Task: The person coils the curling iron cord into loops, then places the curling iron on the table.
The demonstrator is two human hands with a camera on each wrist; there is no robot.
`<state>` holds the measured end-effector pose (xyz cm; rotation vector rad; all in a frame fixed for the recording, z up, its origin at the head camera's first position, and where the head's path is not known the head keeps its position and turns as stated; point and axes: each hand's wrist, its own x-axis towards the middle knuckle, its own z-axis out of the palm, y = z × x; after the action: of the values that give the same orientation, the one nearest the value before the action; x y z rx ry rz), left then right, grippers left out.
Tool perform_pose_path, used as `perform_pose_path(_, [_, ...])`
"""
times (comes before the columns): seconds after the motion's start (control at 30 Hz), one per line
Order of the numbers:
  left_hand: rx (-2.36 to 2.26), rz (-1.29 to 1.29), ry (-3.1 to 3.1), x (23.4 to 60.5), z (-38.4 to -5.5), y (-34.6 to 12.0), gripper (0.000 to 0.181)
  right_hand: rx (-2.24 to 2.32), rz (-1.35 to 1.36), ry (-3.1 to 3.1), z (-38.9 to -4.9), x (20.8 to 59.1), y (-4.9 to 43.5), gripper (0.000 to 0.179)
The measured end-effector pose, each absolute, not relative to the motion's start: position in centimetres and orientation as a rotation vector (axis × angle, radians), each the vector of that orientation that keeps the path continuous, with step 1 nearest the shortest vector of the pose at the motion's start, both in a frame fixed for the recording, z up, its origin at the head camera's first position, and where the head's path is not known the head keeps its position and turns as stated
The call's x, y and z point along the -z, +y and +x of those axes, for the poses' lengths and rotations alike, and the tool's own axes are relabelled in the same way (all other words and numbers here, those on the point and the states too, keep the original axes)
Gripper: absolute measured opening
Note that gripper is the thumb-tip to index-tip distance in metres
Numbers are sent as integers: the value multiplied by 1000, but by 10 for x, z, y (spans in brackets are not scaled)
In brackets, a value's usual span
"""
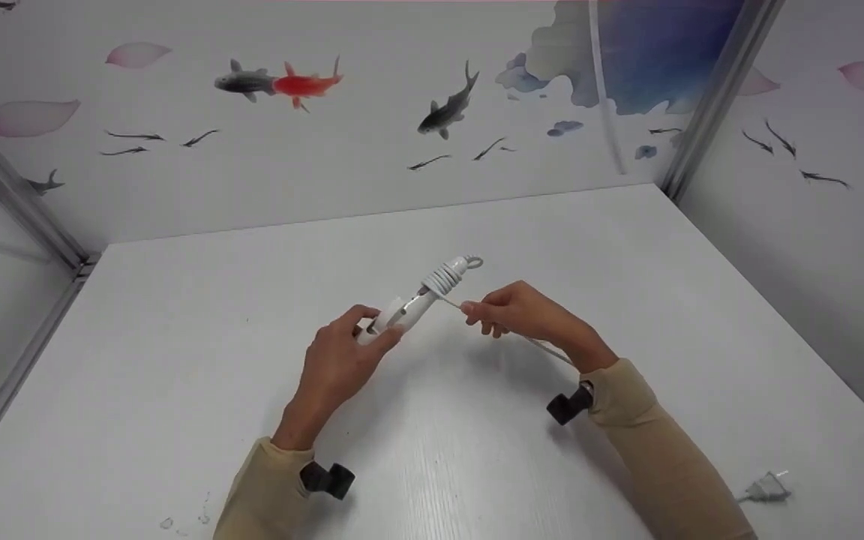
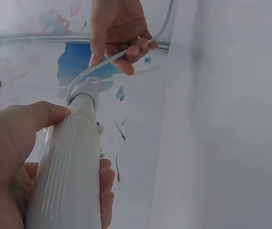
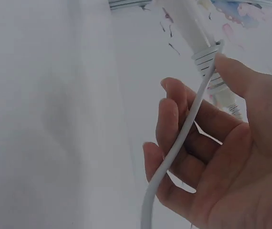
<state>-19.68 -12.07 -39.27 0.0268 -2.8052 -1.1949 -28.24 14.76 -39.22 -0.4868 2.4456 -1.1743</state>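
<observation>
My left hand [image 1: 338, 358] grips the handle of a white handheld appliance [image 1: 415, 304], which tilts up and away to the right. In the left wrist view the handle [image 2: 74, 167] shows raised ridges, with the thumb along one side and fingertips on the other. Several turns of white cord [image 1: 443, 278] are wound round its far end, where a small loop sticks out. To the right of these coils, my right hand [image 1: 529, 311] pinches the cord between thumb and fingers. The right wrist view shows the cord [image 3: 176, 143] crossing the curled fingers and running down past the palm.
The cord's plug [image 1: 769, 487] lies on the white table [image 1: 477, 450] at the near right, beyond the right sleeve. White panels [image 1: 372, 165] printed with fish and petals stand at the back and both sides. Each wrist carries a small black camera.
</observation>
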Motion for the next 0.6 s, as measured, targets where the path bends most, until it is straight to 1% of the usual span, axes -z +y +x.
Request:
perform_pose_path(0.1, [1228, 12, -2806, 391, -196, -121, 44, 1107, -356, 2493, -284, 396, 149, 58])
perform_pose_path(0.17, [1260, 1, -2811, 391, -197, -120, 44, 1089, -317, 2505, -287, 399, 150, 58])
perform_pose_path(0.4, [1380, -28, -2791, 390, -197, -124, 41, 1142, -229, 2512, -295, 407, 156, 50])
perform_pose_path(0.6, [1409, -168, -2801, 386, -195, -123, 35, 1170, -164, 2524, -298, 410, 155, 50])
